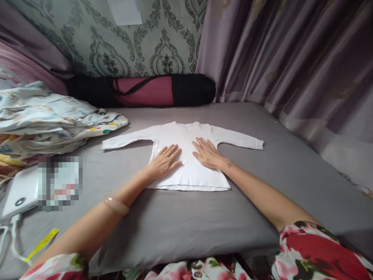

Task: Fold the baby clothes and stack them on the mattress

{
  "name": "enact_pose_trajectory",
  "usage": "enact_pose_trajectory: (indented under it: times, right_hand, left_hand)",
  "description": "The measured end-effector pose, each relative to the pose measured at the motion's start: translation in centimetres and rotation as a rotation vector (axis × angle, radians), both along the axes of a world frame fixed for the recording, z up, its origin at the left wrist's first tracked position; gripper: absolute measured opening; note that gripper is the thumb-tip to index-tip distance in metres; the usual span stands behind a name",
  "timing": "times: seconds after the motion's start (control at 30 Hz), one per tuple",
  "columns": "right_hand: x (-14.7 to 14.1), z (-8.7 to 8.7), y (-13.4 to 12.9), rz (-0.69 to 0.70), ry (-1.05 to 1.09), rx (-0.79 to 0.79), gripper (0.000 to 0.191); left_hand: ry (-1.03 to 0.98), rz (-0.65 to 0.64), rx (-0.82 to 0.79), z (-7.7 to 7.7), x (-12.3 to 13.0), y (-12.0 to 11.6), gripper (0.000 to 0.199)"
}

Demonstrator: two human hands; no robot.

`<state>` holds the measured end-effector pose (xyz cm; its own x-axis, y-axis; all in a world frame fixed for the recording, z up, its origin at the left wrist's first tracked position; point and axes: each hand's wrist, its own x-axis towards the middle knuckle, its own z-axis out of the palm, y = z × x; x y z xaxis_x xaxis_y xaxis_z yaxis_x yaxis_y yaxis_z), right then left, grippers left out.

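A small white long-sleeved shirt lies spread flat on the grey sheet, its sleeves stretched out to both sides and its neckline toward the wall. My left hand rests palm down on the left part of the shirt's body, fingers extended. On the right part, a bit higher, my right hand also lies flat with its fingers spread. A gap of white cloth separates the two hands. Neither hand grips the fabric.
Crumpled patterned cloths are heaped at the left. Nearer stand a white device with cables and a yellow strip. A black and maroon roll bag lies along the wall. Purple curtains hang at the right.
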<state>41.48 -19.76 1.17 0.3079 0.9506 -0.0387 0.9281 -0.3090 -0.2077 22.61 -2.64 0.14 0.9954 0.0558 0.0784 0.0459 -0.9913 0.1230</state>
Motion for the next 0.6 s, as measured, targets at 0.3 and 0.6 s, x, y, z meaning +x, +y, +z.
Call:
enact_pose_trajectory:
  times: [0.3,0.6]
  right_hand:
    - [-5.4,2.7,-5.8,0.367,0.151,-0.083,0.056]
    - [-9.7,5.9,-10.7,0.482,0.518,-0.047,0.055]
  left_hand:
    - [0.115,-0.093,-0.016,1.5,-5.8,2.3,0.076]
    - [0.118,-0.078,0.06,2.0,-7.2,3.1,0.081]
